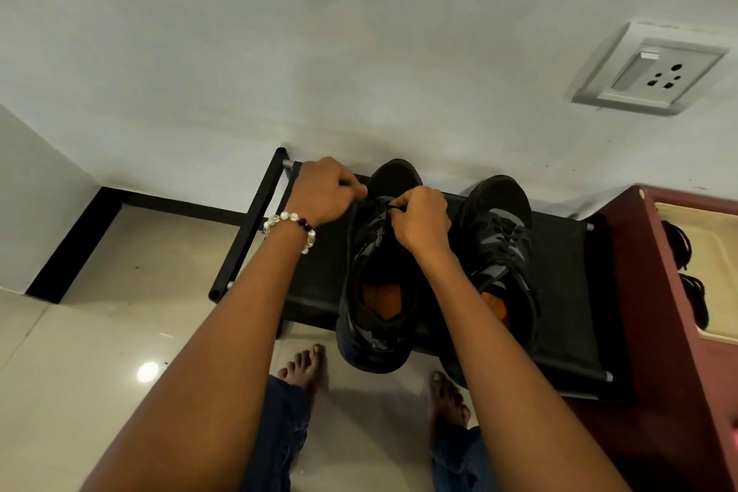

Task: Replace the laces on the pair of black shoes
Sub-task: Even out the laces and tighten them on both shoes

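Observation:
Two black shoes stand side by side on a low black rack (319,280), toes toward the wall. The left shoe (379,284) has an orange insole and an open throat. My left hand (325,190), with a bead bracelet on the wrist, is closed just left of its toe end, pinching a black lace end. My right hand (421,218) is closed over the front eyelets, gripping a black lace (393,207). The right shoe (503,248) is laced with black laces and lies untouched.
A dark red cabinet (655,292) stands right of the rack, with black laces (679,242) on its pale top. A wall socket (649,70) sits upper right. Bare feet stand on the glossy tile floor (100,332) below the rack.

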`<state>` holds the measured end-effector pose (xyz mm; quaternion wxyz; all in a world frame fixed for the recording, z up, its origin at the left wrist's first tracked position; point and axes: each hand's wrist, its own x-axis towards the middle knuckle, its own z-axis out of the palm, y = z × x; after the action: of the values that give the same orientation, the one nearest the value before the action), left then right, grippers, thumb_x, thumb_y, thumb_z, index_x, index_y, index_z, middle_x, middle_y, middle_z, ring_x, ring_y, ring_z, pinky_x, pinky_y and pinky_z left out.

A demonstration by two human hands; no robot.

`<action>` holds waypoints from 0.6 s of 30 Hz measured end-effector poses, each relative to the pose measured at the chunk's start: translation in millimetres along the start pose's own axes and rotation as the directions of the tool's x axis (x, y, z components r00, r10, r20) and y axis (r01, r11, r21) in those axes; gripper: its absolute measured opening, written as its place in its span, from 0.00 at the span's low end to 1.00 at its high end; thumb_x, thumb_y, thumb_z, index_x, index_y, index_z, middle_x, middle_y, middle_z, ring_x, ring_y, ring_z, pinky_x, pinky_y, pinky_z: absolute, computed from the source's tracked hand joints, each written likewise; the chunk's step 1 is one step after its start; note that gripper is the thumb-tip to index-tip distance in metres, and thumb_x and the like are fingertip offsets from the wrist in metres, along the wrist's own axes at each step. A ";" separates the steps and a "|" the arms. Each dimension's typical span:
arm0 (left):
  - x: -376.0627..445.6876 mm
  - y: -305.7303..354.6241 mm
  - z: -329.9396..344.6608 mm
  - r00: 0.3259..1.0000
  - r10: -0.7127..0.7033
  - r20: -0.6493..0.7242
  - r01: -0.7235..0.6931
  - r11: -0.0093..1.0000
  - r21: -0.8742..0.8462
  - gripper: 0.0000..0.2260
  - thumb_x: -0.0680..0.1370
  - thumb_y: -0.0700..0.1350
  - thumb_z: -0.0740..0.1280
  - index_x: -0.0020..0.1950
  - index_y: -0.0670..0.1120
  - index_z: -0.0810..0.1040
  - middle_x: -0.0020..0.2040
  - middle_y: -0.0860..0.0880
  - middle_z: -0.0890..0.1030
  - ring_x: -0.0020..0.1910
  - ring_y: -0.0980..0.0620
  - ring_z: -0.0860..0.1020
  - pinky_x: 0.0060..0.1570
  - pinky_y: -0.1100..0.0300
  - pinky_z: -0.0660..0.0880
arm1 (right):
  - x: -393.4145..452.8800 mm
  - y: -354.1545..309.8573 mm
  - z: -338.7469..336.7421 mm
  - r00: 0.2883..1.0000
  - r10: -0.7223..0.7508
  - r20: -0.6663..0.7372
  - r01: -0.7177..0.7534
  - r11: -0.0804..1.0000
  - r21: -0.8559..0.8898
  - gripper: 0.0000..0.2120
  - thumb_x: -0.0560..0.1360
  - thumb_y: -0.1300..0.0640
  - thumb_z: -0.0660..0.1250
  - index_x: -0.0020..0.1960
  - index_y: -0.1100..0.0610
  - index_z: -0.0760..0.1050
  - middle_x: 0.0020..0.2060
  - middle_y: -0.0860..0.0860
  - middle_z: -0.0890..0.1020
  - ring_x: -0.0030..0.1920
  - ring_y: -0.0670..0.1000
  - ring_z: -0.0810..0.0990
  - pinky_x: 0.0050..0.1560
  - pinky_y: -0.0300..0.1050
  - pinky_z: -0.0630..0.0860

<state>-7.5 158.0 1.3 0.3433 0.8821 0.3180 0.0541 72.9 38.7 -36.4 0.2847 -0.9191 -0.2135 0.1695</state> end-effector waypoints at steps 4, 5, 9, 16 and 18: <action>5.1 -4.4 -11.4 0.938 -0.330 -0.109 0.208 0.783 -0.586 0.04 0.73 0.37 0.71 0.42 0.44 0.84 0.42 0.53 0.83 0.41 0.62 0.78 0.46 0.67 0.74 | -5.3 -1.0 -3.3 1.000 0.015 0.004 -0.015 0.999 -0.040 0.07 0.77 0.60 0.68 0.54 0.56 0.82 0.58 0.56 0.77 0.60 0.57 0.73 0.61 0.59 0.66; 6.5 -7.5 -16.0 0.907 -0.411 -0.093 0.218 0.645 -0.732 0.05 0.73 0.36 0.70 0.40 0.44 0.83 0.41 0.51 0.83 0.40 0.59 0.79 0.39 0.65 0.73 | -6.7 -2.0 -3.6 0.999 0.032 -0.004 -0.033 0.999 -0.044 0.07 0.77 0.60 0.68 0.53 0.55 0.81 0.59 0.56 0.76 0.59 0.56 0.73 0.62 0.59 0.64; 6.8 -26.0 -50.6 0.859 -0.510 0.042 -0.098 -0.245 -0.964 0.11 0.81 0.40 0.60 0.39 0.48 0.74 0.38 0.48 0.84 0.36 0.49 0.83 0.35 0.62 0.70 | -9.6 -4.6 -3.3 0.997 0.067 -0.037 -0.068 0.997 -0.045 0.06 0.77 0.61 0.67 0.51 0.55 0.81 0.58 0.56 0.75 0.57 0.57 0.73 0.63 0.60 0.62; -1.5 -26.0 -42.9 0.873 -0.461 -0.158 0.148 0.559 -0.816 0.08 0.78 0.50 0.67 0.45 0.47 0.75 0.33 0.51 0.82 0.27 0.54 0.74 0.27 0.63 0.67 | -9.4 -7.9 -3.9 0.998 0.054 -0.039 -0.056 0.997 -0.051 0.03 0.77 0.60 0.68 0.51 0.57 0.80 0.56 0.56 0.76 0.54 0.54 0.73 0.61 0.57 0.66; -2.5 -24.8 -24.7 0.934 -0.314 -0.171 0.223 0.884 -0.410 0.16 0.74 0.55 0.72 0.52 0.46 0.73 0.36 0.51 0.82 0.34 0.54 0.79 0.38 0.60 0.74 | -9.8 -8.6 -4.6 0.998 0.040 -0.040 -0.042 0.998 -0.056 0.04 0.77 0.60 0.68 0.51 0.58 0.80 0.56 0.57 0.76 0.54 0.55 0.74 0.61 0.57 0.66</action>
<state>-30.3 184.6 4.5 0.4739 0.7321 0.4590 0.1698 64.0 38.2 -25.9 0.2590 -0.9341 -0.1937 0.1515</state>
